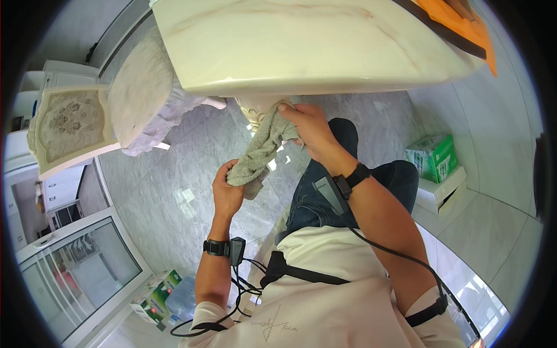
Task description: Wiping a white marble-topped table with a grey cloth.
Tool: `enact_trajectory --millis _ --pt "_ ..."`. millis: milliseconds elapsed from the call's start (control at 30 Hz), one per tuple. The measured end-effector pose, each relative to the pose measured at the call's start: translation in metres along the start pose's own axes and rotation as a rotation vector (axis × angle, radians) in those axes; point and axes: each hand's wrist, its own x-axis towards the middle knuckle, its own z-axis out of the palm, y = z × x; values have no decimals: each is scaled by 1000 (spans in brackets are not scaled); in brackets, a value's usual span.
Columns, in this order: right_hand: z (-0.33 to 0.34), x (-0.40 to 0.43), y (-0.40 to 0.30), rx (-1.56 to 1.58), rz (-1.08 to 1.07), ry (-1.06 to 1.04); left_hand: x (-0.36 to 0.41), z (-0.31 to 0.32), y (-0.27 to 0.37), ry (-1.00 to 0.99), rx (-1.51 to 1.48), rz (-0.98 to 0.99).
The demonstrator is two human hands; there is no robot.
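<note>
A grey-green terry towel (256, 158) is stretched and bunched between my two hands, above the floor and just in front of the table. My left hand (228, 193) grips its lower end. My right hand (311, 128) holds the upper end, with the thumb on top of the cloth. Beyond the towel stands the carved cream table pedestal (252, 108), partly hidden by the cloth. The glossy marble tabletop (296, 48) overhangs it.
An upholstered chair (141, 91) with a carved back stands left of the table. A green carton (435, 158) rests on a white box (439, 191) at the right. Lower left are a glazed door (82, 274), another carton (159, 296) and a plastic water bottle (180, 300). Cables hang by my left arm.
</note>
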Motion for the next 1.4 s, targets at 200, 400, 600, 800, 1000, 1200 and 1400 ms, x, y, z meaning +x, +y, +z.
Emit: enact_trajectory --millis 200,400,600,800,1000,1200,1400 --pt "-18 9 29 619 287 194 1 -5 1 15 -21 2" --pt "-13 -5 60 -210 -68 241 1 -3 1 -12 12 -16" --pt "6 -13 8 -646 -534 400 3 -2 -7 -2 -19 8" --pt "5 -8 53 -896 -334 357 8 3 -2 -34 -26 -24" --pt "8 -8 46 -1035 -153 338 5 -7 -19 -15 -52 -63" --pt "-4 9 52 -1274 -259 318 2 0 -12 -26 -23 -54" --pt "-14 6 33 -1341 -546 223 -2 -4 -20 -2 -39 -60"
